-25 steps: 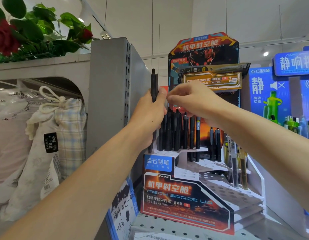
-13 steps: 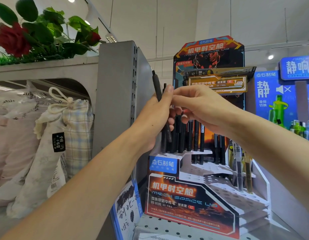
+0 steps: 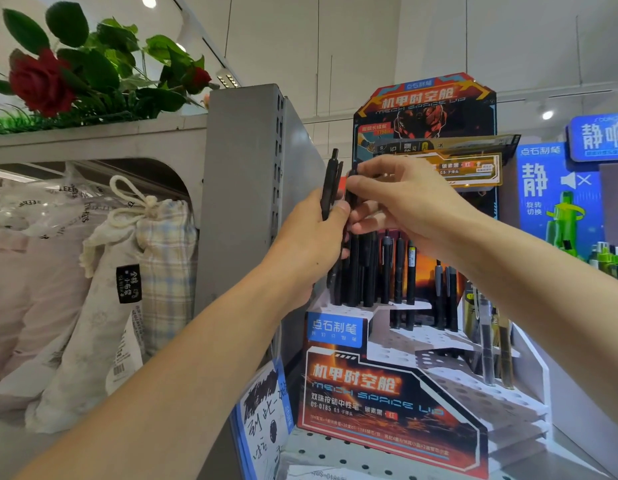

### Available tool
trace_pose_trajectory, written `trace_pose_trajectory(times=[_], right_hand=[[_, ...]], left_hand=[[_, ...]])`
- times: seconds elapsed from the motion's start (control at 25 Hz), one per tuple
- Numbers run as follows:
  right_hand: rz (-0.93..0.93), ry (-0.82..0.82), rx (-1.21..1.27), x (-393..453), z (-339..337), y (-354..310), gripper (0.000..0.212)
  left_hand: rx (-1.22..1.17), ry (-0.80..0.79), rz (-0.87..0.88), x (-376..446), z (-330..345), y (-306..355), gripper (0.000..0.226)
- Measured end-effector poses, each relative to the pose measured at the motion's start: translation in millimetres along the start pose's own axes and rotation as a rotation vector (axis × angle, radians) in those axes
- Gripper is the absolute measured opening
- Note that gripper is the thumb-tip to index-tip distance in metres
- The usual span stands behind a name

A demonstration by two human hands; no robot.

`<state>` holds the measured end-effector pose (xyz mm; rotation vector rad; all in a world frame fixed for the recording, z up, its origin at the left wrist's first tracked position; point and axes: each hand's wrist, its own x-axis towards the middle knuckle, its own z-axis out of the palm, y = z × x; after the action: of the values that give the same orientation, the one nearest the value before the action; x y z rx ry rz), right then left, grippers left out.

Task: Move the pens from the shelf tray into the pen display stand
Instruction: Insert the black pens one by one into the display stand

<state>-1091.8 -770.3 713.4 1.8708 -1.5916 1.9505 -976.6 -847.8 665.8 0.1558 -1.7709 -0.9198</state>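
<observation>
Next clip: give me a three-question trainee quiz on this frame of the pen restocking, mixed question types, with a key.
1. True or false: the left hand holds black pens upright in front of the pen display stand.
2. Multiple choice: the right hand is
A. resting on the shelf
B. pinching a pen beside the left hand's bundle
C. holding the rose
3. Fill in: pens already standing in the stand fill mostly its ____ tier.

Key
1. True
2. B
3. top (the perforated lower steps are mostly bare holes, apart from a few pens at the right)
</observation>
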Motion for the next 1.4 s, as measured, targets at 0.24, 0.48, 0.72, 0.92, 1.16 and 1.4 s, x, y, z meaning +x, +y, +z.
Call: trace_pose_trajectory(times=[0.24,0.48,0.72,0.92,1.16,1.4], right_hand=[[-0.01,0.011,-0.181,7.5,0.1,-5.5,0.022],[-0.026,-0.039,-0.309,6.5,2.1,-0.3,0.02],[-0.008,-0.075,-0.333,5.8,1.2,-0.1,0.025],[0.019,-0.097,-0.288,4.9,1.6,0.6,0.024],[-0.03,-0.178,-0.444,-0.1,9.2,5.2,0.031],[-0.12,-0.147,-0.601,-3.9,11.7,6.0,0.019]], left_hand=[[0.11,0.133,0.044,-4.3,1.5,0.7,0.015],[0.013,0.123,-0.008,0.9,0.7,4.2,0.02],[-0.034,0.063,-0.189,-1.8,1.2,13.5,0.057],[-0.139,0.108,-0.201,1.1,2.2,11.1,0.028],[-0.114,0.133,-0.052,3.5,0.9,0.5,0.021],[-0.084,0.152,-0.004,0.9,-0.3,2.3,0.018]])
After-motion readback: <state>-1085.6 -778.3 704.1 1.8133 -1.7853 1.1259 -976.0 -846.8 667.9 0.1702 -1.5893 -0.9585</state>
